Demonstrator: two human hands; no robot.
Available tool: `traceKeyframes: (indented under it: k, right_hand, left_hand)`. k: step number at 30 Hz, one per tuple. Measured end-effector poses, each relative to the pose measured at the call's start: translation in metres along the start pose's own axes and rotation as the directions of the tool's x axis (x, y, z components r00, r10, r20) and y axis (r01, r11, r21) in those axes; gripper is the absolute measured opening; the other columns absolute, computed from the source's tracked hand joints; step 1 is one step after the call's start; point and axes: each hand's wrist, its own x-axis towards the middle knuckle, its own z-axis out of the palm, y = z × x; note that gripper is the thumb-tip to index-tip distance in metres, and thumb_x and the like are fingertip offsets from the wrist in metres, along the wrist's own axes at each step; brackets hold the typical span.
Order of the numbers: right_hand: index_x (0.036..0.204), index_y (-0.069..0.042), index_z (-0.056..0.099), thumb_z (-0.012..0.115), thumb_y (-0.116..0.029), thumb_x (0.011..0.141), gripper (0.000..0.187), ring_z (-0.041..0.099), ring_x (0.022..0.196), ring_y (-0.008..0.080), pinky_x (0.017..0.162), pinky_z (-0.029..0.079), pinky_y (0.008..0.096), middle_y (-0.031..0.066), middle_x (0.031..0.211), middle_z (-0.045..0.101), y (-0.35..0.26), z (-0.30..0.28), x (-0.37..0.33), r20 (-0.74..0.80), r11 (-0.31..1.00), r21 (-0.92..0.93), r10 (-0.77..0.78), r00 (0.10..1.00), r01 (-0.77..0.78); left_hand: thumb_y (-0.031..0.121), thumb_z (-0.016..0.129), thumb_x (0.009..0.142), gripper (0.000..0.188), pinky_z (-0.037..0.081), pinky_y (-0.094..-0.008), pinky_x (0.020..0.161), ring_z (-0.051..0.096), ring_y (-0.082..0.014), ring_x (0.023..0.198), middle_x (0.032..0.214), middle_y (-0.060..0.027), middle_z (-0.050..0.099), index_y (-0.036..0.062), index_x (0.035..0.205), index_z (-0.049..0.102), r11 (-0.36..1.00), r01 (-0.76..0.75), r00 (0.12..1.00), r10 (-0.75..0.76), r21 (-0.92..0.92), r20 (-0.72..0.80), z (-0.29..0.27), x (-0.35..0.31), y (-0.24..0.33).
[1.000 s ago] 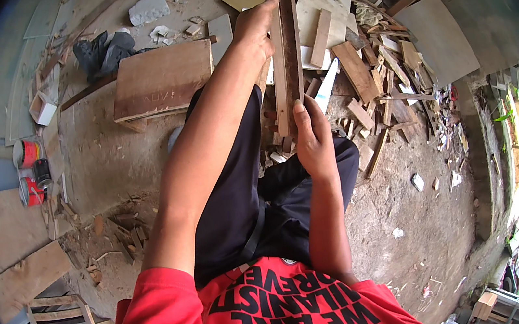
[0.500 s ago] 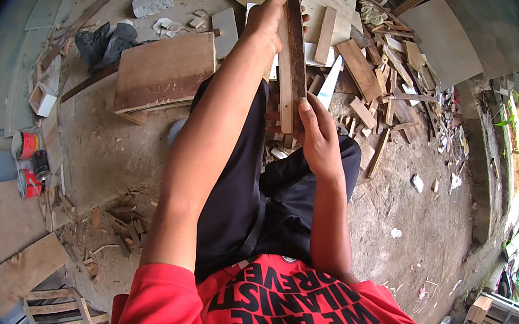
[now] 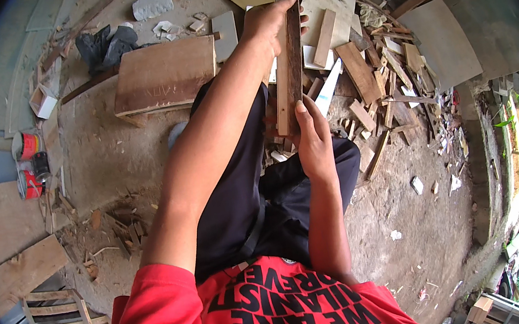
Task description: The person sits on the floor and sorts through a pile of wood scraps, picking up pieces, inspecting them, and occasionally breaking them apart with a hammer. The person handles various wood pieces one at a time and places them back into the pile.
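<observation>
Two long wooden strips, a pale one [image 3: 286,93] and a dark brown one [image 3: 297,59], lie side by side and point away from me. My left hand [image 3: 266,25] is closed around them near the far part, thumb across the top and fingertips showing on the right side. Close to the near end, my right hand [image 3: 316,144] grips the strips, its thumb on the dark one and its other fingers partly hidden. The far ends run out of view at the top. Just right of the strips lies a white tapered blade [image 3: 331,89], its handle not visible.
Wood offcuts [image 3: 362,73] are heaped on the right. A low wooden box [image 3: 163,76] stands to the left, with a black plastic bag [image 3: 103,48] behind it. Red cans [image 3: 29,182] sit at the far left, and a slatted wooden piece [image 3: 63,315] lies lower left.
The near end of the strips has swung slightly left, and my right hand has moved left with it. My left thumb has shifted a little further right over the strips.
</observation>
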Motion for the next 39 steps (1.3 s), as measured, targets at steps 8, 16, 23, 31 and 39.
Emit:
traceKeyframes:
  k: [8,16,23,31,39]
  right_hand:
    - [0.129,0.002,0.051,0.052,-0.027,0.103,0.039,0.054,0.084,0.0074,0.071,0.047,0.0232,0.0041,0.101,0.060,0.016,0.000,0.008,-0.116,0.934,-0.330,-0.185,0.976,0.138]
    - [0.123,0.000,0.050,0.057,-0.027,0.100,0.036,0.055,0.072,0.0071,0.060,0.045,0.0223,0.0020,0.090,0.059,0.020,-0.010,0.003,-0.034,0.974,-0.205,-0.107,0.994,0.098]
    - [0.121,-0.001,0.050,0.039,-0.033,0.106,0.037,0.056,0.068,0.0128,0.054,0.045,0.0258,0.0087,0.094,0.061,0.002,-0.009,-0.003,0.085,0.999,0.008,0.035,0.996,-0.036]
    - [0.123,0.001,0.048,0.043,-0.031,0.105,0.037,0.059,0.073,0.0146,0.059,0.048,0.0280,0.0138,0.100,0.062,-0.015,-0.001,-0.008,0.095,0.994,0.061,0.081,0.992,-0.087]
    - [0.122,0.000,0.049,0.045,-0.030,0.105,0.036,0.058,0.074,0.0145,0.060,0.046,0.0280,0.0125,0.101,0.062,-0.013,0.000,-0.012,0.096,0.993,0.080,0.079,0.992,-0.087]
  left_hand:
    - [0.032,0.078,0.083,0.038,0.059,-0.0353,0.066,0.068,-0.0214,0.079,0.089,-0.0089,0.068,0.0026,0.103,0.063,0.999,0.038,0.998,-0.040,0.032,0.055,0.008,-0.008,0.007]
    - [0.033,0.081,0.081,0.041,0.060,-0.0346,0.064,0.068,-0.0202,0.071,0.083,-0.0078,0.066,0.0043,0.102,0.061,0.978,0.054,0.977,-0.093,0.202,0.190,0.017,-0.023,0.021]
    - [0.031,0.085,0.076,0.042,0.057,-0.0331,0.048,0.066,-0.0206,0.057,0.077,-0.0107,0.065,-0.0039,0.091,0.067,0.932,-0.066,0.996,0.037,0.357,0.086,0.006,-0.013,0.008]
    - [0.030,0.083,0.078,0.042,0.058,-0.0336,0.049,0.067,-0.0222,0.059,0.079,-0.0138,0.066,-0.0052,0.093,0.066,0.952,-0.036,0.999,0.025,0.303,0.039,0.008,-0.017,0.008]
    - [0.028,0.082,0.080,0.043,0.060,-0.0338,0.051,0.070,-0.0236,0.065,0.080,-0.0157,0.066,-0.0066,0.099,0.065,0.962,-0.053,0.997,0.036,0.268,0.066,0.008,-0.019,0.006]
